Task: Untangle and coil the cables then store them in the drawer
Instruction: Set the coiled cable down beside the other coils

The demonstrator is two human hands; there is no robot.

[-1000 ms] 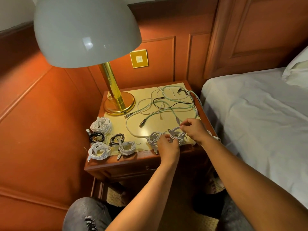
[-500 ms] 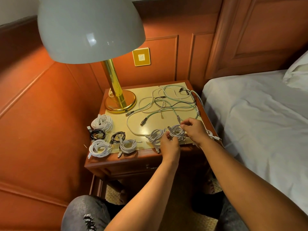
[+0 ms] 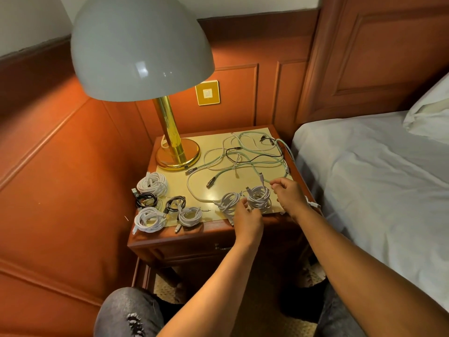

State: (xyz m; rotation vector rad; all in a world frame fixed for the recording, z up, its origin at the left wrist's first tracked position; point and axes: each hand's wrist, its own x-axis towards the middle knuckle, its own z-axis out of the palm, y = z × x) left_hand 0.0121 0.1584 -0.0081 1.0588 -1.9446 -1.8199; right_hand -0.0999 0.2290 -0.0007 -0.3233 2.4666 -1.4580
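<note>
A wooden nightstand (image 3: 194, 235) carries a brass lamp (image 3: 178, 153), coiled cables (image 3: 151, 183) and tangled loose cables (image 3: 252, 154).

Seven coiled cables (image 3: 258, 198) along nightstand front, white & black; tangled cables (image 3: 247, 156), green/white/black, loose at back; drawer (image 3: 194, 251) closed.

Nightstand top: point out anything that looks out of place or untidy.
The loose tangle of pale green, white and black cables still sprawls across the back of the nightstand, uncoiled, unlike the neat coils at front left. One white cable end hangs off the right edge towards the bed.
</note>
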